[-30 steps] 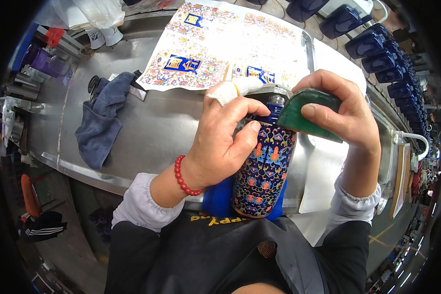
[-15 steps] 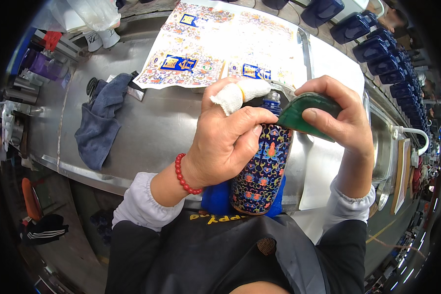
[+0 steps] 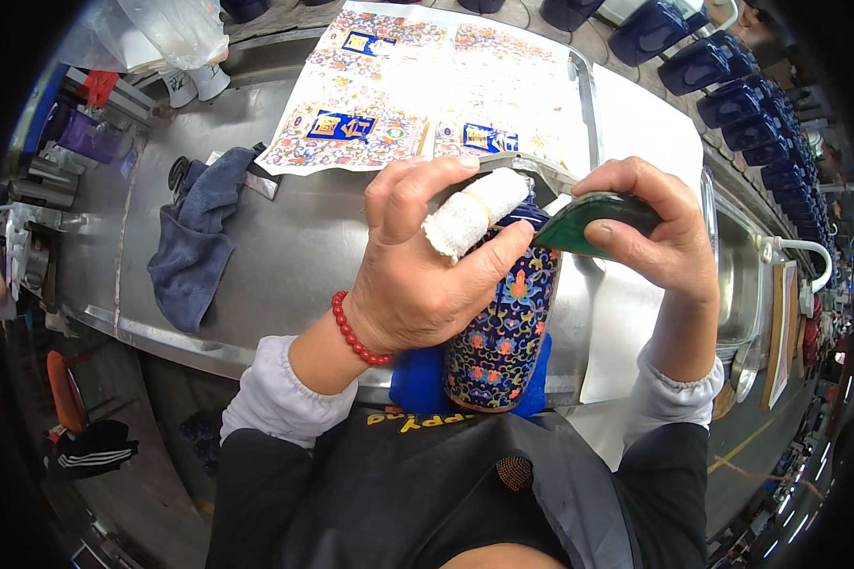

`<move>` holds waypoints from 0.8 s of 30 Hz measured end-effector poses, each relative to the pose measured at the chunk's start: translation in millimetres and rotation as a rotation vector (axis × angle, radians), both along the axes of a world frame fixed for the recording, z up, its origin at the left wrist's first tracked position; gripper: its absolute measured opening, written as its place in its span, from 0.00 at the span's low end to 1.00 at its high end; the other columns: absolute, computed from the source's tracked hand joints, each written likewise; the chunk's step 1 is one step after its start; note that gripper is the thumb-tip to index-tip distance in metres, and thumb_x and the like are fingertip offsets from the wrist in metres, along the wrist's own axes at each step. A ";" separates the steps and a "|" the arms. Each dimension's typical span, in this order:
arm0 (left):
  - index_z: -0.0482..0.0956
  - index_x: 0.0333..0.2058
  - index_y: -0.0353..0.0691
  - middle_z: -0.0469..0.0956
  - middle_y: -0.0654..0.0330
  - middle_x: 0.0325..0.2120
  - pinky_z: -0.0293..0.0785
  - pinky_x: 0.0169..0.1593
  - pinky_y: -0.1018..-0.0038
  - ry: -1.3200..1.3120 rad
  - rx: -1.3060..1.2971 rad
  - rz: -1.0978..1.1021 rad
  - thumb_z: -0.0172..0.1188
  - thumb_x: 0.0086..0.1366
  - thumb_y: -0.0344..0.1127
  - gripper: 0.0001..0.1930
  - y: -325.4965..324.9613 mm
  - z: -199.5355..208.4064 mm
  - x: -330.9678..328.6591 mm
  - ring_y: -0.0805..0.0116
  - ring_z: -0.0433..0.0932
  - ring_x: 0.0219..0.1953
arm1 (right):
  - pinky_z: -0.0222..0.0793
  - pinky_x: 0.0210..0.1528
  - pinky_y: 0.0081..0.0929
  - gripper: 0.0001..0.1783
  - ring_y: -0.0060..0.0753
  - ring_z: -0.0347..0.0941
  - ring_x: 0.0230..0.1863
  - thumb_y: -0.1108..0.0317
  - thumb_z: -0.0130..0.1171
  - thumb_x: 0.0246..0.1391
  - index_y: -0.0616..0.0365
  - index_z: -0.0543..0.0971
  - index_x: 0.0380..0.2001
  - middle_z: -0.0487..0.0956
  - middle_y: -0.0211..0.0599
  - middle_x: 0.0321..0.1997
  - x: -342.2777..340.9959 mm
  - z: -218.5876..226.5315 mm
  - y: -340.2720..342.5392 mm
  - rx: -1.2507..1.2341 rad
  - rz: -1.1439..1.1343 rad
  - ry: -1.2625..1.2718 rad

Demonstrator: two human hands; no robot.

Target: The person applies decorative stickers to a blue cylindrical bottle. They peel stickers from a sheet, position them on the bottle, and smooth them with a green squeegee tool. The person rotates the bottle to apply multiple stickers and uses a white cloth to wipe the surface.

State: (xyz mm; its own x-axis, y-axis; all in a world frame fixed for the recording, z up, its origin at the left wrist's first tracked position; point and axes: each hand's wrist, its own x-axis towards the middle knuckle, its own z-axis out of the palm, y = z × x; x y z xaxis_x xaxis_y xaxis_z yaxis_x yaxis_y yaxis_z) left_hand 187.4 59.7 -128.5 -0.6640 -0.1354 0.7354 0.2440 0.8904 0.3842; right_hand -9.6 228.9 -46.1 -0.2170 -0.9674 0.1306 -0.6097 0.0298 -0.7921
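A dark blue bottle (image 3: 503, 351) with a colourful floral pattern stands tilted in front of me, its base close to my apron on a blue cloth (image 3: 417, 381). My left hand (image 3: 427, 251) grips it near the shoulder and neck, the thumb pressed along the upper edge of the pattern. White gauze (image 3: 474, 213) wraps one finger of that hand and partly covers the bottle's neck. Between thumb and fingers, my right hand (image 3: 659, 232) holds a flat green scraper (image 3: 588, 228); its tip meets the bottle's shoulder.
Printed floral sheets (image 3: 351, 95) lie on the metal table (image 3: 285, 237) beyond the bottle. A grey-blue towel (image 3: 190, 247) is at left. Several plain dark blue bottles (image 3: 640, 30) stand in rows at upper right. A sink (image 3: 738, 284) adjoins the right side.
My left hand has shifted its fingers: the thumb now stretches along the bottle's shoulder and the gauze finger has come lower over the neck. The scraper stays at the shoulder.
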 end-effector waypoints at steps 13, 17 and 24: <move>0.88 0.46 0.50 0.68 0.48 0.55 0.65 0.63 0.55 -0.014 -0.010 -0.011 0.64 0.44 0.26 0.25 -2.0 -2.7 0.9 0.50 0.65 0.59 | 0.71 0.32 0.23 0.14 0.27 0.79 0.31 0.74 0.69 0.51 0.65 0.83 0.42 0.82 0.37 0.31 3.0 6.1 -0.4 -0.143 0.075 0.132; 0.88 0.46 0.50 0.68 0.47 0.55 0.65 0.63 0.55 -0.004 0.005 -0.027 0.64 0.45 0.25 0.25 -2.5 -3.1 0.6 0.50 0.65 0.59 | 0.70 0.31 0.24 0.14 0.28 0.78 0.30 0.74 0.69 0.49 0.65 0.83 0.41 0.81 0.37 0.30 3.4 7.7 -2.2 -0.158 0.101 0.134; 0.88 0.46 0.50 0.69 0.48 0.55 0.65 0.62 0.55 -0.010 -0.006 -0.027 0.65 0.45 0.25 0.25 -2.0 -2.2 0.8 0.51 0.66 0.59 | 0.70 0.30 0.24 0.15 0.29 0.78 0.29 0.75 0.70 0.47 0.63 0.83 0.41 0.80 0.36 0.29 6.3 10.2 -3.9 -0.154 0.107 0.168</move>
State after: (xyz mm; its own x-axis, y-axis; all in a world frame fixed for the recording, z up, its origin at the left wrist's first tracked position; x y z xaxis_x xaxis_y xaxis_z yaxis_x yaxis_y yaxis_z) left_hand 188.2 57.7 -130.7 -0.6748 -0.1131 0.7293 0.2640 0.8858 0.3817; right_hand -3.3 225.0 -35.9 -0.0776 -0.9495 0.3040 -0.7262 -0.1551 -0.6697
